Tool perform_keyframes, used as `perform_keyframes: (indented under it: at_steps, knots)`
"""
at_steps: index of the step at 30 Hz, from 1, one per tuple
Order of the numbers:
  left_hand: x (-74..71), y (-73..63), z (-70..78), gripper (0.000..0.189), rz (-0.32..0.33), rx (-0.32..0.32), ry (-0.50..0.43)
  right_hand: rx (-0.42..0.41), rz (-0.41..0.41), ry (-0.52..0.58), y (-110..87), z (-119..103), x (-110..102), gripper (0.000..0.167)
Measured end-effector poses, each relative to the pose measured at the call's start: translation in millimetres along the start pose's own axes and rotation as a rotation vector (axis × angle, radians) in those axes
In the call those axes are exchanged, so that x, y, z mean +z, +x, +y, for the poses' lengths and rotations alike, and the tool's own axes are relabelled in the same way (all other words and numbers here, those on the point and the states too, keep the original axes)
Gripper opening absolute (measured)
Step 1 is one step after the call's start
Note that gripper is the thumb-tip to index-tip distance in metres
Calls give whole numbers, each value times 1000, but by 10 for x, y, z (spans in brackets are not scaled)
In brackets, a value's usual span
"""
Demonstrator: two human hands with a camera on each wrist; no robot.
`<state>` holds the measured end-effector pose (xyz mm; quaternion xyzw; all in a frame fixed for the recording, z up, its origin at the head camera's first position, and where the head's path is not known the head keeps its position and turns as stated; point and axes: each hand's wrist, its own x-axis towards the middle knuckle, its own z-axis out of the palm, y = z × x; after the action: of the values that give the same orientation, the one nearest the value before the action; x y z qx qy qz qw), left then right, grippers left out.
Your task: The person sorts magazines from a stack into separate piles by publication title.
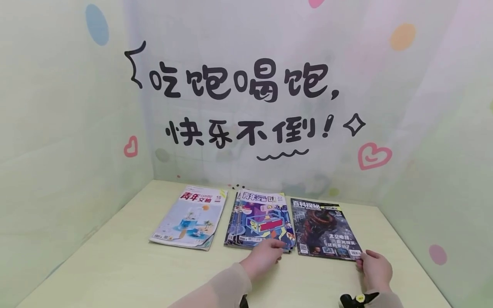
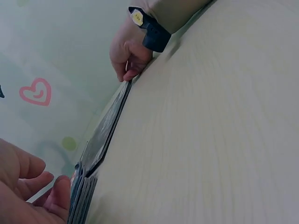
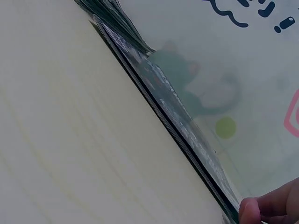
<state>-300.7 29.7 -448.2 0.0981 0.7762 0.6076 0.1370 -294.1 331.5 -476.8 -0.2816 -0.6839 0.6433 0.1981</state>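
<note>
On the right of the table lies a dark magazine [image 1: 323, 229] with a space picture on its cover. My right hand [image 1: 376, 270] pinches its near right corner; in the right wrist view the fingertips [image 3: 250, 212] are at that edge. A stack of several magazines [image 1: 265, 218] with a purple, colourful top cover sits in the middle. Over its near right edge is my left hand [image 1: 263, 259], with loosely bent fingers. From the left wrist, the stack's layered edges [image 2: 83, 198] show right beside those fingers.
To the left lies another magazine pile [image 1: 190, 218], its pale blue cover showing an iced drink. The light wood-grain table [image 1: 115, 265] meets a printed fabric wall [image 1: 246, 171] at the back, with more fabric on both sides.
</note>
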Motion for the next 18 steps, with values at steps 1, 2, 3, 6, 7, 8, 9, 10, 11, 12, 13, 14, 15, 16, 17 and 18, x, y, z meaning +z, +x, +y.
perform_keyframes:
  at_steps: [1, 2, 3, 6, 7, 8, 9, 10, 11, 12, 13, 14, 15, 16, 17, 18]
  knots:
    - [-56, -13, -12, 30, 8, 6, 11, -6, 9, -6, -18, -9, -1, 44]
    - [-113, -24, -27, 31, 18, 13, 29, -16, 19, -28, -37, -19, 3, 43]
    - [-169, -38, -45, 32, 25, 15, 45, -33, 29, -63, -59, -30, 10, 42]
    - [-320, -66, -116, 31, 63, 45, 119, -100, 36, -183, -145, -75, 44, 40]
    - [-369, -70, -141, 31, 78, 55, 146, -120, 26, -218, -174, -92, 67, 40]
    - [-415, -74, -169, 30, 93, 58, 167, -144, 15, -248, -200, -108, 96, 40]
    - [-459, -79, -197, 30, 112, 58, 189, -165, 0, -274, -230, -126, 131, 40]
    - [-503, -80, -224, 29, 132, 58, 207, -183, -19, -289, -262, -143, 171, 40]
    - [-545, -83, -249, 29, 153, 49, 219, -200, -36, -298, -292, -156, 220, 39]
    - [-584, -85, -273, 30, 176, 43, 232, -214, -53, -298, -325, -165, 274, 38]
    - [-621, -90, -294, 30, 200, 34, 234, -235, -67, -312, -361, -169, 331, 37]
    - [-656, -96, -314, 30, 227, 27, 237, -252, -86, -325, -399, -175, 392, 36]
    - [-688, -100, -330, 30, 255, 24, 237, -268, -113, -330, -439, -178, 455, 36]
    - [-718, -109, -341, 31, 284, 20, 235, -277, -147, -317, -480, -180, 523, 35]
    - [-743, -117, -352, 31, 314, 20, 234, -282, -173, -310, -519, -181, 592, 35]
    - [-767, -123, -364, 32, 341, 27, 234, -281, -205, -301, -558, -182, 658, 35]
